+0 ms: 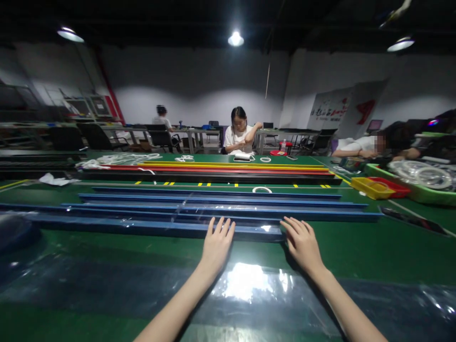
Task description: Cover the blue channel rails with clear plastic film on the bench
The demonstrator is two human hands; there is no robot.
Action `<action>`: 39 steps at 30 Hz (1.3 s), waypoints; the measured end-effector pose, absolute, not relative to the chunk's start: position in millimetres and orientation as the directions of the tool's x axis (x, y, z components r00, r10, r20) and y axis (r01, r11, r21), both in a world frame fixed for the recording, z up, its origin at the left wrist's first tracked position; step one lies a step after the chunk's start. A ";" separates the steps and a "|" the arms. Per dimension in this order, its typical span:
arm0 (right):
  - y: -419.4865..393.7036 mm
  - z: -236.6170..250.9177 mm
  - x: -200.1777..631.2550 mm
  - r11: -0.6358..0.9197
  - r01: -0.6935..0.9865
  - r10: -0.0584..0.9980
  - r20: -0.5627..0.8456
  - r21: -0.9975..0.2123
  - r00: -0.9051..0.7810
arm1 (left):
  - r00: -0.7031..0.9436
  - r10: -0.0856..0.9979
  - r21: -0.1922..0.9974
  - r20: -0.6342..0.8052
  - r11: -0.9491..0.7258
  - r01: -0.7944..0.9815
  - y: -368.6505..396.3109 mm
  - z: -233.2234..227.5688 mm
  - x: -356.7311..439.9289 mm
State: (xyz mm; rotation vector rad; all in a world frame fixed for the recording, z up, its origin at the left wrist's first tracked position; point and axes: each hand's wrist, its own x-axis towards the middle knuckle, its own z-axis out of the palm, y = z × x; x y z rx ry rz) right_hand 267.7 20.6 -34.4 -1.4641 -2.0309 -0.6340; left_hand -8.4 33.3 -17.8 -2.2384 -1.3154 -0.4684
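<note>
A long green surface [374, 251] is filling a dim workshop, and other people are sitting at its far side. In the head view, blue strips [213, 205] are lying side by side across it, with clear film [249, 285] spread in front. The left hand [216, 244] and the right hand [302, 242] are both pressing flat, fingers apart and gripping nothing, on the nearest strip's edge. This seems a positioning step; the next move probably needs even pressure from both hands.
</note>
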 end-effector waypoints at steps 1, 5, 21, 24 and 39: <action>21.8 -35.8 271.7 0.283 0.956 0.693 0.674 0.073 -0.257 | 0.470 0.684 -0.244 0.559 -0.405 0.881 35.2 -18.6 -9.6; 23.5 -39.6 278.4 0.277 0.952 0.720 0.628 0.131 -0.296 | 0.490 0.553 -0.269 0.674 -0.435 0.860 43.5 -22.5 -9.3; 27.9 -51.7 277.2 0.173 0.983 0.880 0.456 -0.055 -0.130 | 0.610 0.601 -0.225 0.516 -0.592 0.774 53.9 -44.1 -6.4; 27.4 -50.8 275.8 0.168 0.985 0.882 0.453 -0.036 -0.134 | 0.611 0.608 -0.224 0.507 -0.591 0.775 54.9 -42.2 -6.4; 26.7 -43.5 270.5 0.212 0.977 0.892 0.406 0.013 -0.199 | 0.466 0.690 -0.068 0.554 -0.520 0.851 35.4 -47.3 53.6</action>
